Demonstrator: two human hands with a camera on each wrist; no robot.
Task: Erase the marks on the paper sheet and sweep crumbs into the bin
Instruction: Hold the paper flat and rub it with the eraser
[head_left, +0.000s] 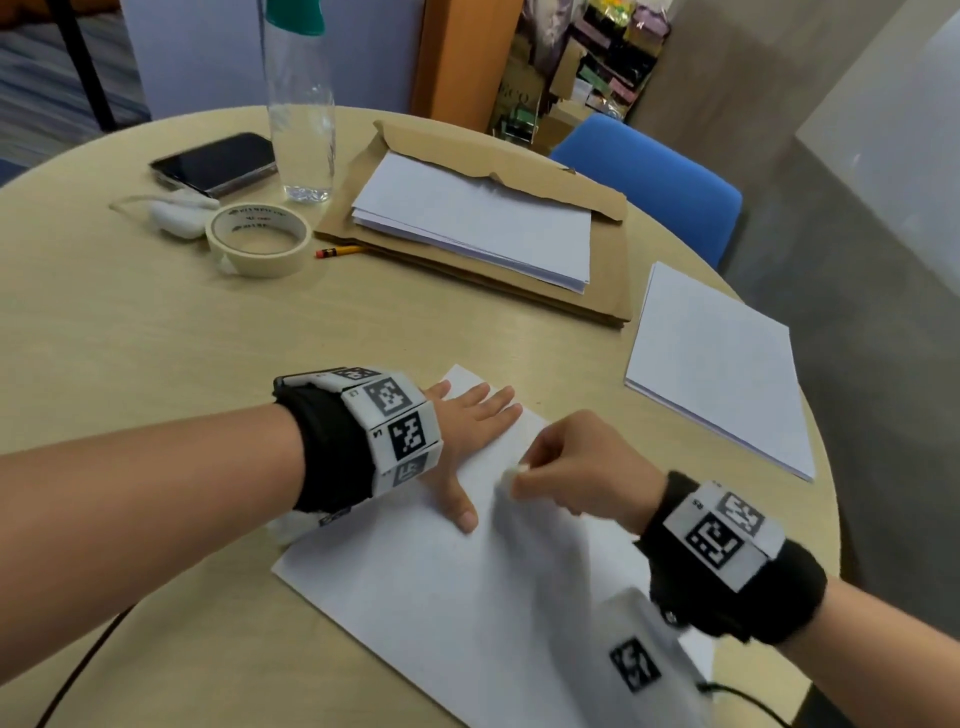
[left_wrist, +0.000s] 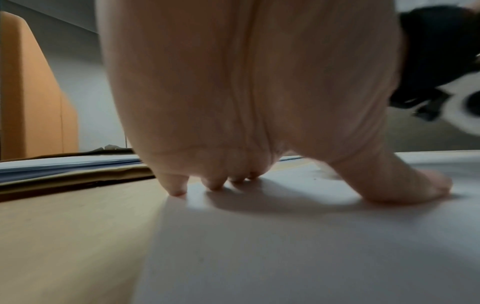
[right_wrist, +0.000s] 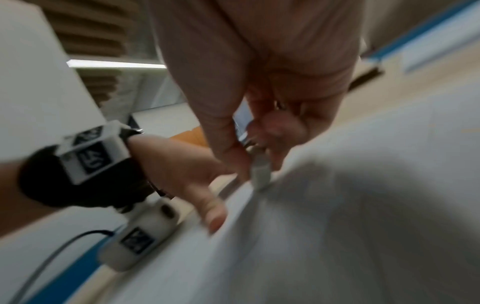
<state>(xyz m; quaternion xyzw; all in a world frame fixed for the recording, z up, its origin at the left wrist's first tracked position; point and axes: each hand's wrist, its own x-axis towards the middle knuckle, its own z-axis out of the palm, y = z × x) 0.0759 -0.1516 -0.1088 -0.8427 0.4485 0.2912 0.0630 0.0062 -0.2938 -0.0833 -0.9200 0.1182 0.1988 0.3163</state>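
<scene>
A white paper sheet (head_left: 447, 587) lies near the front edge of the round table (head_left: 135, 332). My left hand (head_left: 467, 431) lies flat on the sheet's far corner, fingers straight and thumb spread, pressing it down (left_wrist: 285, 216). My right hand (head_left: 571, 473) pinches a small white eraser (head_left: 511, 475) between thumb and fingers, its tip on the sheet just right of the left thumb. In the right wrist view the eraser (right_wrist: 261, 172) is blurred against the paper (right_wrist: 363, 205). No marks or crumbs can be made out on the sheet.
Farther back lie a brown envelope (head_left: 519, 171) with a paper stack (head_left: 478, 223), a pencil (head_left: 340, 251), a tape roll (head_left: 258, 238), a phone (head_left: 215, 162), a clear bottle (head_left: 301, 104) and a white earbud case (head_left: 174, 218). Another paper stack (head_left: 717, 364) lies right. A blue chair (head_left: 654, 176) stands behind.
</scene>
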